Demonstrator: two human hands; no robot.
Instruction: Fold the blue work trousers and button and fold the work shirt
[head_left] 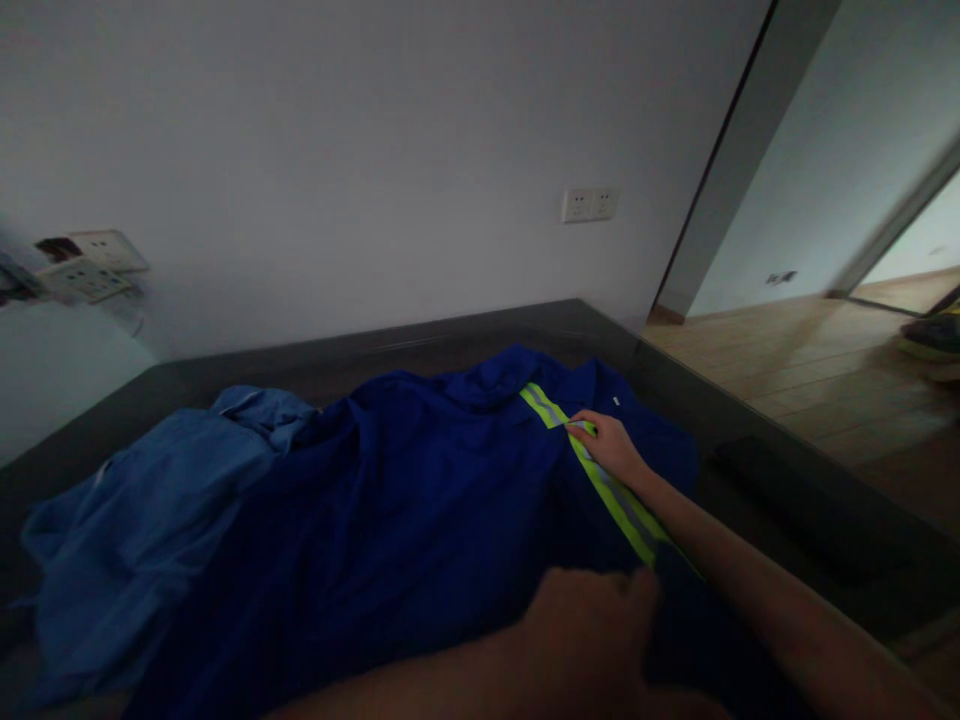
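A dark blue work jacket lies spread and wrinkled on the dark tabletop, with a yellow-green and silver reflective strip running down its right part. On the upper part of that strip, my right hand pinches the cloth between thumb and fingers. Closer to me, my left hand is curled at the lower end of the visible strip, its fingers closed on the jacket. Dim light and blur hide the exact grip of the left fingers.
A lighter blue garment lies crumpled at the left, against the jacket. Toward the right edge of the dark table rests a flat black object. Wall sockets sit behind, and wooden floor stretches off to the right.
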